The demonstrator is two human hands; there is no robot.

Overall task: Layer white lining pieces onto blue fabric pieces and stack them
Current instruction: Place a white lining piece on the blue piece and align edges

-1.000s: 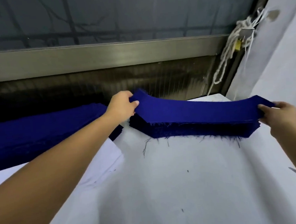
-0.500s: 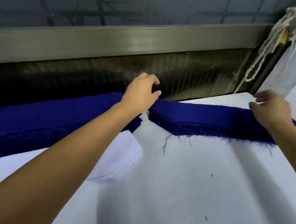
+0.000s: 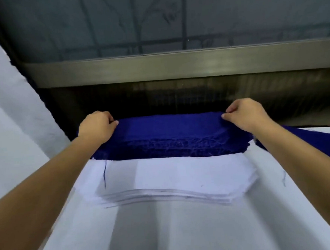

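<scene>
Here both hands pinch the blue stack's far corners.

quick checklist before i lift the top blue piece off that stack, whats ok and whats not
1. Left hand pinching the far left corner of the blue stack: ok.
2. Right hand pinching the far right corner: ok.
3. Only one blue layer caught in the fingers: cannot tell, the edges are frayed and tangled.
4. White stack lying flat just in front of the blue stack, ready to take from: ok.
5. Loose blue thread trailing over the white stack's left part: not ok, clear it first.
6. Other blue fabric at the right, under the right forearm, could drag along: cannot tell.
</scene>
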